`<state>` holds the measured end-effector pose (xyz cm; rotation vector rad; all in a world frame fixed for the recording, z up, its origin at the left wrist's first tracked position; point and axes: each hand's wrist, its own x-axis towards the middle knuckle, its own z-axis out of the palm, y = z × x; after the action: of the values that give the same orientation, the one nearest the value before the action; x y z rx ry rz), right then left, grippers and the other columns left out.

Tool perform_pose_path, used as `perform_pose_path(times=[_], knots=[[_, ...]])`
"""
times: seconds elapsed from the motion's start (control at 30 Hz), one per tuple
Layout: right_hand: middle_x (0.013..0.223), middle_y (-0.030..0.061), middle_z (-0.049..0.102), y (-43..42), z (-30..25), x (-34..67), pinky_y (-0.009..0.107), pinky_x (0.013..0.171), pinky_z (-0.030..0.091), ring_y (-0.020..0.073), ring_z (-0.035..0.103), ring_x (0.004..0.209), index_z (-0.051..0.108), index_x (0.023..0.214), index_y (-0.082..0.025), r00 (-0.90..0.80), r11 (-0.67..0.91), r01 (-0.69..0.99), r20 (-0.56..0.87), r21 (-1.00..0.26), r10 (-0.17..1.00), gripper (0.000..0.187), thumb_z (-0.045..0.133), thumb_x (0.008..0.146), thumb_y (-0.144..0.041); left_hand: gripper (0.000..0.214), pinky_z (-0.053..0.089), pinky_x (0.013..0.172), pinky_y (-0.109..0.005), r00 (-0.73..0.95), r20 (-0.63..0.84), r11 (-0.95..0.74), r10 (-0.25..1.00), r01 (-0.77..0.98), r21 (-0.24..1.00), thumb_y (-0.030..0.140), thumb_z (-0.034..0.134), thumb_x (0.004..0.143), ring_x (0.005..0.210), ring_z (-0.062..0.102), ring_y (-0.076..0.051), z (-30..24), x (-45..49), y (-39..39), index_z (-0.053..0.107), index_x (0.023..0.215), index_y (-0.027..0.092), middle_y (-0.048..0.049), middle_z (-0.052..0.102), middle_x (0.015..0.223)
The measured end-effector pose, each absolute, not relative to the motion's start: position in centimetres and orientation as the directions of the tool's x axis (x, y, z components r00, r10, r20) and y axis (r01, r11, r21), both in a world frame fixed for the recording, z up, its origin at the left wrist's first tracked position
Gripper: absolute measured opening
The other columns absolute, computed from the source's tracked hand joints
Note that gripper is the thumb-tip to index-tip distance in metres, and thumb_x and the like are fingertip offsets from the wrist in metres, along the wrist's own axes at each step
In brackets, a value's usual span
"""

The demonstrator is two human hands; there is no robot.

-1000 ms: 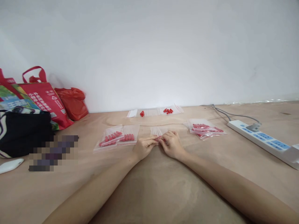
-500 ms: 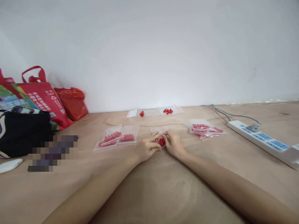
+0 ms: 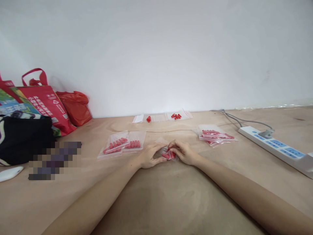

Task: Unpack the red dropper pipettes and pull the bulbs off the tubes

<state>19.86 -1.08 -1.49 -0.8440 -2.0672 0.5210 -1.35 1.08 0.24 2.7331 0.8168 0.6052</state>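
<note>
Between my hands is a small clear zip bag (image 3: 170, 156) with red pieces in it, close to the wooden tabletop. My left hand (image 3: 151, 156) grips its left side, thumb low and fingers curled behind. At the right side, the fingers of my right hand (image 3: 184, 152) pinch the plastic next to the red pieces. Parts of the bag are hidden by my fingers. Left of my hands lie overlapping zip bags (image 3: 134, 144) holding rows of red capsule-shaped pieces. A stack of similar filled bags (image 3: 215, 134) lies to the right.
By the wall lie loose red pieces (image 3: 176, 116), a red cluster (image 3: 148, 119) and clear plastic (image 3: 158, 118). A white power strip (image 3: 276, 143) with a grey cable is at right. At left stand a red shopping bag (image 3: 46, 101), a black bag (image 3: 26, 137) and a white object (image 3: 11, 173).
My hands have drawn slightly apart and toward me with the bag between them. More of the bag and its red pieces now shows. The other bags stay where they were.
</note>
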Motion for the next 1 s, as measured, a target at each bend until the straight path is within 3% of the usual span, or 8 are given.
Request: perform_pose_path(times=[0.1,0.2,0.33,0.5,0.63,0.83,1.0], knots=[[0.084,0.0047,0.059,-0.5,-1.8,20.2,0.028,0.071,0.044,0.0145,0.054,0.079,0.05,0.087,-0.018,-0.251,0.638,0.514,0.61,-0.574,0.751,0.01,0.049,0.077,-0.022,0.037,0.042,0.088,-0.036,0.726,0.354,-0.807,0.59,0.51,0.298,0.038,0.05,0.081,0.101,0.054,-0.021,0.5,-1.0,0.8,0.052,0.112,0.02,-0.0068,0.06,0.11],[0.071,0.0029,0.057,-0.1,-1.7,20.7,0.029,0.066,0.043,0.0153,0.052,0.07,0.053,0.071,-0.018,-0.146,0.557,0.628,0.621,-0.544,0.77,0.01,0.057,0.072,-0.028,0.03,0.043,0.083,-0.036,0.706,0.397,-0.81,0.586,0.525,0.262,0.034,0.051,0.08,0.093,0.057,-0.02,0.3,-0.9,0.8,0.056,0.106,0.019,-0.0064,0.063,0.102],[0.064,0.002,0.058,-0.3,-1.2,21.1,0.026,0.061,0.042,0.0134,0.052,0.064,0.062,0.065,-0.018,-0.312,0.576,0.566,0.493,-0.59,0.812,0.019,0.056,0.075,-0.033,0.026,0.044,0.081,-0.035,0.692,0.454,-0.824,0.561,0.517,0.23,0.028,0.055,0.076,0.087,0.057,-0.02,-0.2,-0.9,1.0,0.059,0.1,0.017,-0.006,0.064,0.096],[0.082,0.0033,0.065,-0.5,-1.2,21.0,0.025,0.064,0.043,0.0146,0.056,0.073,0.064,0.097,-0.021,-0.43,0.581,0.473,0.403,-0.662,0.808,0.03,0.044,0.083,-0.037,0.019,0.046,0.076,-0.032,0.662,0.493,-0.822,0.565,0.507,0.261,0.02,0.052,0.077,0.083,0.057,-0.018,-0.1,-0.8,0.9,0.061,0.093,0.017,-0.0052,0.065,0.09],[0.096,0.003,0.064,-0.5,-1.3,21.0,0.027,0.071,0.045,0.0159,0.057,0.08,0.058,0.109,-0.022,-0.503,0.582,0.412,0.358,-0.702,0.787,0.034,0.041,0.084,-0.039,0.019,0.047,0.073,-0.032,0.625,0.491,-0.79,0.607,0.543,0.285,0.017,0.051,0.076,0.079,0.058,-0.018,0.1,-0.6,0.9,0.063,0.091,0.016,-0.0055,0.066,0.084],[0.089,0.0049,0.057,-0.6,-1.0,21.0,0.025,0.066,0.044,0.0141,0.052,0.077,0.057,0.11,-0.022,-0.528,0.676,0.471,0.433,-0.567,0.731,0.033,0.052,0.079,-0.03,0.035,0.047,0.08,-0.034,0.647,0.442,-0.782,0.621,0.54,0.309,0.034,0.061,0.071,0.089,0.059,-0.02,0.5,-0.7,0.7,0.06,0.102,0.017,-0.0074,0.064,0.098],[0.091,0.0048,0.057,-0.3,-1.5,21.0,0.028,0.074,0.042,0.0149,0.051,0.082,0.051,0.118,-0.022,-0.494,0.718,0.485,0.521,-0.499,0.696,0.04,0.053,0.077,-0.025,0.035,0.045,0.087,-0.033,0.645,0.455,-0.789,0.614,0.526,0.319,0.034,0.052,0.079,0.1,0.056,-0.019,0.3,-0.7,0.6,0.055,0.11,0.017,-0.0074,0.061,0.108]])
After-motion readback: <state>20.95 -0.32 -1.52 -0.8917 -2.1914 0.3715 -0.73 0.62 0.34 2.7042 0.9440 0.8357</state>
